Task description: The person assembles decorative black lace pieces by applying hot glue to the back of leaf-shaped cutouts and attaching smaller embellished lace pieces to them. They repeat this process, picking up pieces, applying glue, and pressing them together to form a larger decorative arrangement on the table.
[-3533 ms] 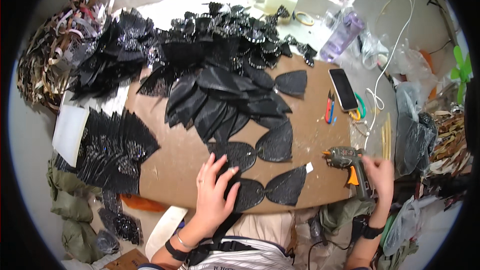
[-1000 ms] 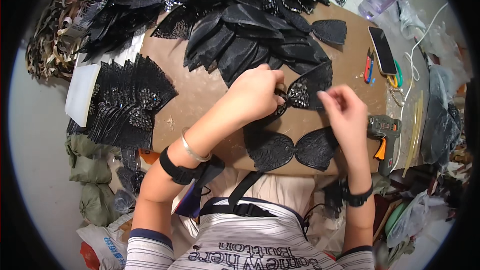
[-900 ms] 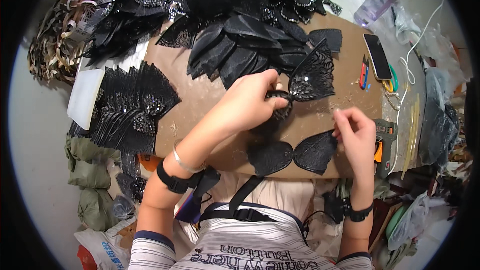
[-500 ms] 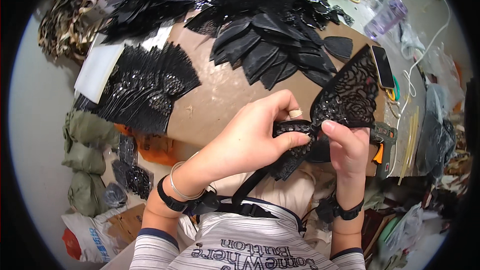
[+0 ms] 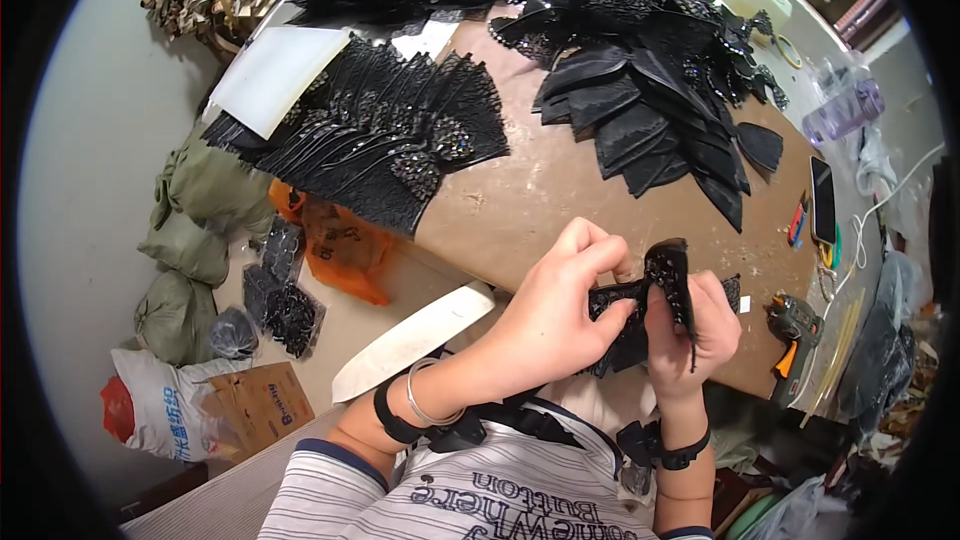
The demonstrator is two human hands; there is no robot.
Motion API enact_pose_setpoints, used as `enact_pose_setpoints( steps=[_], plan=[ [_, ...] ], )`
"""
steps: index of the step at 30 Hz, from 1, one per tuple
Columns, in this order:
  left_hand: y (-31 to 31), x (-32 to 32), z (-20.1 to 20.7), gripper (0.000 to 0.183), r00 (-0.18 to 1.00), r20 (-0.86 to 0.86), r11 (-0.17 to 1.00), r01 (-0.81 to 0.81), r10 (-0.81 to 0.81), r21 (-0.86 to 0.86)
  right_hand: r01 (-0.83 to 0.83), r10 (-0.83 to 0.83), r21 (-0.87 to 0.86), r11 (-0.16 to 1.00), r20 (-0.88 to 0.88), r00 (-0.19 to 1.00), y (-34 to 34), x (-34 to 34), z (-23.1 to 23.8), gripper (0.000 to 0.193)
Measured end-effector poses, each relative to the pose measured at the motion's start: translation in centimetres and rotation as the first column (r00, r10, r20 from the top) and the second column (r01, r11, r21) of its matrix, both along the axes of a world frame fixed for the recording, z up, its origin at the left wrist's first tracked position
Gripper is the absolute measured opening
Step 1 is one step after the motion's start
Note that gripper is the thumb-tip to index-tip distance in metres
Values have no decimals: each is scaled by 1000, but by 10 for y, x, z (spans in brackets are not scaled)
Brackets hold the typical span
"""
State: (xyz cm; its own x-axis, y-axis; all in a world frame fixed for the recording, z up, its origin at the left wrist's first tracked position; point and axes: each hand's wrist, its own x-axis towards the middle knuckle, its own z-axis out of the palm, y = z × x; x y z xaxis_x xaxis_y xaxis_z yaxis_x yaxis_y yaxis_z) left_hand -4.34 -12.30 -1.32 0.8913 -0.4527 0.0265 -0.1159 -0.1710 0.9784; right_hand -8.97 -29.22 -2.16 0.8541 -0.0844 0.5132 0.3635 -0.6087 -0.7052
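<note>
Between my two hands is a beaded black lace piece (image 5: 668,266), with one part folded upright and the rest hanging low. My left hand (image 5: 565,305) pinches its left part between thumb and fingers. My right hand (image 5: 705,330) grips the raised, curled part, thumb on the near side. Fingers hide much of the piece, and its lower end drops over my lap. To the right of my right hand, a glue gun (image 5: 795,320) with an orange trigger lies at the table edge.
Fanned beaded black lace pieces (image 5: 400,130) lie left, partly under a white board (image 5: 280,80). Dark cup-shaped pieces (image 5: 625,110) are stacked at the back. Right are a utility knife (image 5: 797,222), a phone (image 5: 823,200) and a purple bottle (image 5: 845,112). An orange bag (image 5: 345,250) sits below the table.
The view has swung left, so the table appears further right. The lace panel, spread out above my right hand before, is now folded upright between my hands. Both hands still hold the piece.
</note>
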Motion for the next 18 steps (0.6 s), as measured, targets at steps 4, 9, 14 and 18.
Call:
enact_pose_setpoints(
  steps=[4,9,14,18],
  plan=[
    [15,1,-15,25,995,-1,995,-102,102,-18,-18,18,44,999,-2,1000,21,10,-10,34],
    [31,15,-19,27,986,37,983,-163,161,88,11,101,314,949,-337,936,29,26,-8,14],
    [57,45,-33,29,956,150,928,-284,253,240,-13,231,347,938,-594,771,5,44,7,40],
    [72,69,-42,29,927,275,835,-355,256,421,166,-10,236,957,-546,838,-86,89,5,36]
  ],
)
